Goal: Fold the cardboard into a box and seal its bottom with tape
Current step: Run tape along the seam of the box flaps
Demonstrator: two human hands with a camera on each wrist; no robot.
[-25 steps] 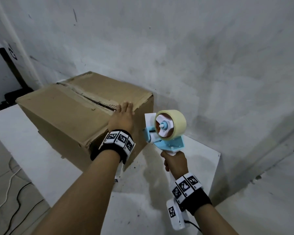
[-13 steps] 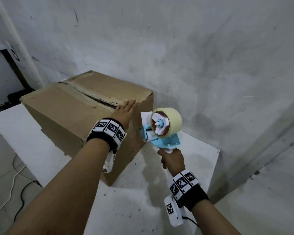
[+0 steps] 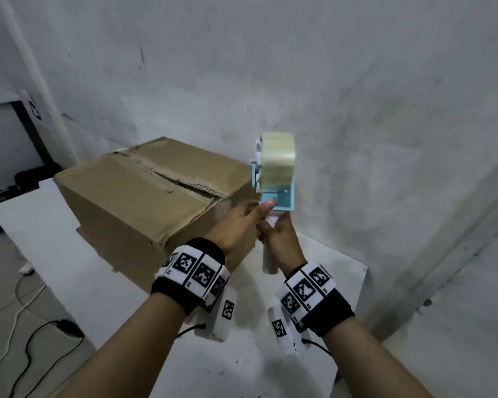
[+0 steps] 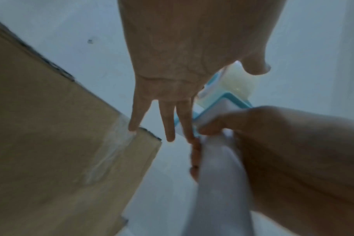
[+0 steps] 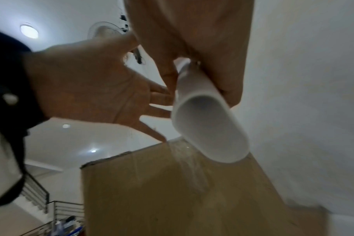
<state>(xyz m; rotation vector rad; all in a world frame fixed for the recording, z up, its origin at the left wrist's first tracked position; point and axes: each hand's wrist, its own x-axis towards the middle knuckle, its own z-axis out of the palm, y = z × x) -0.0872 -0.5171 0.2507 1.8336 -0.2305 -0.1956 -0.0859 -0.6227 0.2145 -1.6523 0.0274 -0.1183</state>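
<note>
Your right hand (image 3: 282, 239) is wrapped round the tape dispenser (image 3: 275, 173) handle, roll up. Your left hand (image 3: 239, 225), fingers straight and spread, reaches to the dispenser's mouth. The box (image 3: 153, 196) sits folded at the bench's (image 3: 55, 242) far side, centre seam still gapped. Looks like the taping step: next, pull the tape end free and stick it at the near seam edge.

both forearms reach forward, each wrist wrapped in a black band with square markers. the left hand (image 3: 239, 222) is spread, fingers straight and pointing forward, thumb extended. just beside it, the right hand (image 3: 282, 237) is curled in a fist round a white handle (image 5: 202, 115).
</note>
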